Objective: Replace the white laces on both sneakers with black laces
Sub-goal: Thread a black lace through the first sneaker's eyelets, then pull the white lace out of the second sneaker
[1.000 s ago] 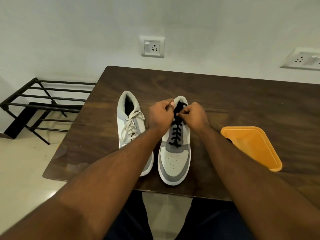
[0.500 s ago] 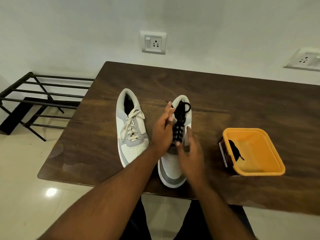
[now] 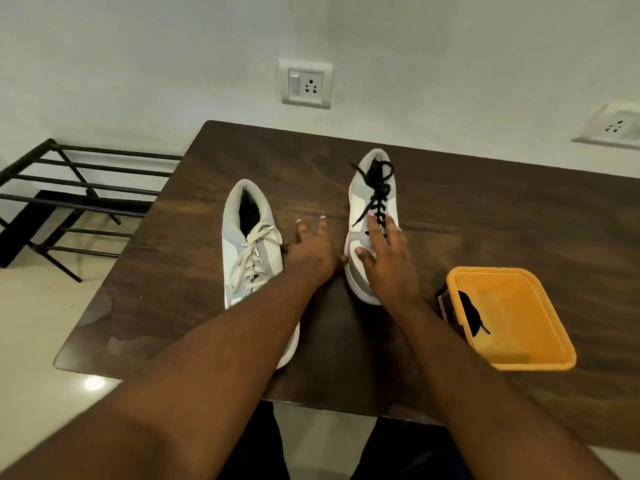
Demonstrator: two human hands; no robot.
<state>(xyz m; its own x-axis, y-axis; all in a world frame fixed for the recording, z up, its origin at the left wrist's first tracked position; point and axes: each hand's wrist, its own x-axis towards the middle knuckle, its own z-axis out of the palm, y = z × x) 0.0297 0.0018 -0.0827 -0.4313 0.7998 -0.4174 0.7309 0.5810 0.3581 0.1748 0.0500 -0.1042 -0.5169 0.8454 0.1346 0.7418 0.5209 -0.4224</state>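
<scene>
Right hand (image 3: pixel 384 258) laid flat, fingers spread, on black-laced sneaker (image 3: pixel 372 188) toward table's (image 3: pixel 485 202) far edge. Left hand (image 3: pixel 311 251) spread, holding nothing. Advised: untie white-laced sneaker (image 3: pixel 247 237) first.

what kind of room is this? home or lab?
Probably a home room, not a lab: a bare wooden table against a painted wall, domestic wall sockets, and a black metal shoe rack on a tiled floor.

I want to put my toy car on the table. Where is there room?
The bare wood behind the orange tub, right of the black-laced sneaker, is free. So is the strip left of the white-laced sneaker. Between the sneakers it's crowded: both hands, left and right, are there.
</scene>
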